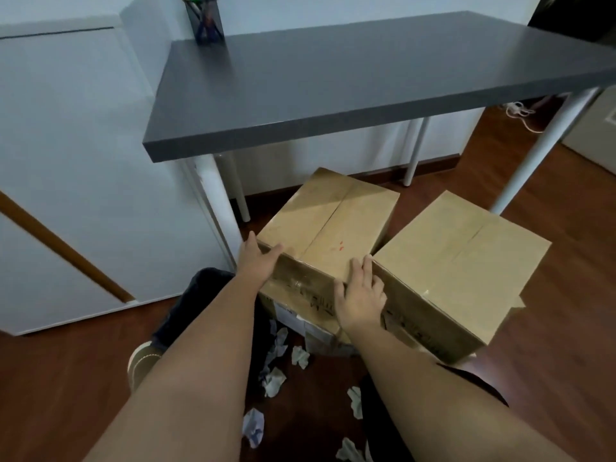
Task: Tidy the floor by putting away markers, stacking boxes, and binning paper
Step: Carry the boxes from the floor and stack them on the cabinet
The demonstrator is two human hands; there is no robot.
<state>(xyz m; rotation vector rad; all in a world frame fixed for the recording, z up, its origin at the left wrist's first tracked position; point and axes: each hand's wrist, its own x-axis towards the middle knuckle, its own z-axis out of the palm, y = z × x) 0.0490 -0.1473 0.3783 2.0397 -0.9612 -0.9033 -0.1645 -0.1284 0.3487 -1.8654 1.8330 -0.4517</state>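
Cardboard box [328, 225] on floor under desk [366, 81], gripped at near corners | left hand [256, 260] and right hand [361, 291] fingers spread flat, clasping it | pen holder [204, 21] holds markers | crumpled paper [275, 380] near

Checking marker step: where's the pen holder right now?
Head view, upper left: the pen holder stands on the far left corner of the dark desk, markers inside, above the boxes.

The room is dim, with a cool bluish cast, and the dark counter [366, 71] carries a soft sheen from overhead. The wide lens bends lines at the edges, and the white cabinet [66, 161] is smeared with motion blur.
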